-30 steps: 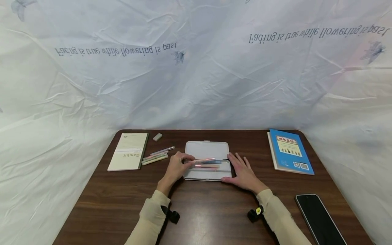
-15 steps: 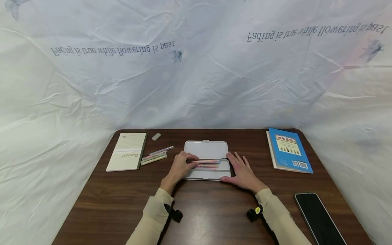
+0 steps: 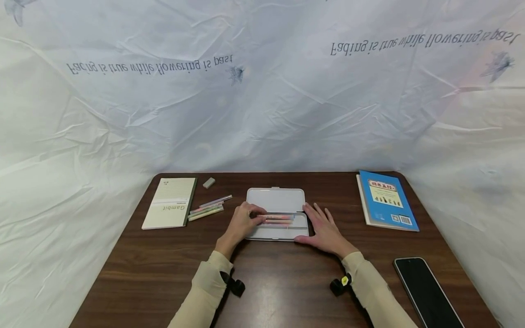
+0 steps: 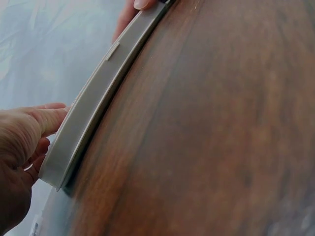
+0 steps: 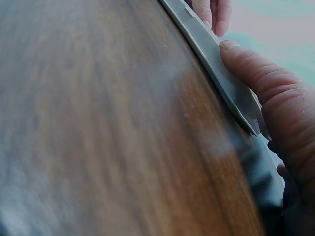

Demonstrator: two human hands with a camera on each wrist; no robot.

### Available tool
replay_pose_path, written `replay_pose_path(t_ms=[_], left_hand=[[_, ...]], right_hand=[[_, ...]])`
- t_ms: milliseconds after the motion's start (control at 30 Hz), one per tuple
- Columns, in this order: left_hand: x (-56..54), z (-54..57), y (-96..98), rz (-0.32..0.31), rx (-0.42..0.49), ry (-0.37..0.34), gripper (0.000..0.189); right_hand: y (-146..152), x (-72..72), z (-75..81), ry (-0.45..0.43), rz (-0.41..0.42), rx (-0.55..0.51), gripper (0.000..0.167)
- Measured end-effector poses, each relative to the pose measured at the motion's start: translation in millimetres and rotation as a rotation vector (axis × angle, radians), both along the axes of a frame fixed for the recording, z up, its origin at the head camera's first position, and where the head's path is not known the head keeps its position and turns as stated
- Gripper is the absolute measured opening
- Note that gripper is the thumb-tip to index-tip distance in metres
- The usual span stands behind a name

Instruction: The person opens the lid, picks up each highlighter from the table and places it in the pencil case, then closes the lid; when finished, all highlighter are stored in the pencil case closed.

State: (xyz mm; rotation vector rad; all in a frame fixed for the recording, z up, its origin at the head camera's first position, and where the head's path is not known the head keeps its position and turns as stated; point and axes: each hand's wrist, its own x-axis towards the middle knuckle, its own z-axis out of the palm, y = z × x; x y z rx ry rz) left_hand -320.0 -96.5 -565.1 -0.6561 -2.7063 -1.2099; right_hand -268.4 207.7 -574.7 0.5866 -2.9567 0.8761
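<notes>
A white pencil case [image 3: 275, 200] lies open on the table, its lid folded back toward the far edge. Several thin pens [image 3: 280, 219] lie side by side in the rear compartment of its base. At the case's left end my left hand [image 3: 241, 223] pinches the end of an orange-pink pen [image 3: 283, 216] between thumb and fingers, low in that compartment. My right hand [image 3: 326, 232] rests against the right end with spread fingers; its thumb [image 5: 246, 61] touches the front edge. Both wrist views show mostly the case's outer wall [image 4: 93, 98], and its inside is hidden there.
Left of the case lie several more pens [image 3: 207, 210], a white eraser [image 3: 208, 183] and a notebook [image 3: 170, 202]. A blue book [image 3: 387, 200] is at the far right, with a black phone [image 3: 426, 289] nearer on the right. A white sheet [image 3: 262, 114] hangs behind the table [image 3: 266, 282].
My left hand has moved slightly right and lowered the pinched pen, from lying across the case's hinge line to lying alongside the other pens. My right hand has stayed at the right end.
</notes>
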Motion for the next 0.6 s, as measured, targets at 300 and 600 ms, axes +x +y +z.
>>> replay_pose_path(t_ms=[300, 600], left_hand=[[-0.1, -1.3, -0.7, 0.0, 0.001, -0.018, 0.014], [2.5, 2.4, -6.3, 0.035, 0.052, -0.014, 0.018]], right_hand=[[-0.7, 0.4, 0.1, -0.007, -0.003, 0.009, 0.11], [-0.8, 0.2, 0.0, -0.007, -0.005, 0.014, 0.109]])
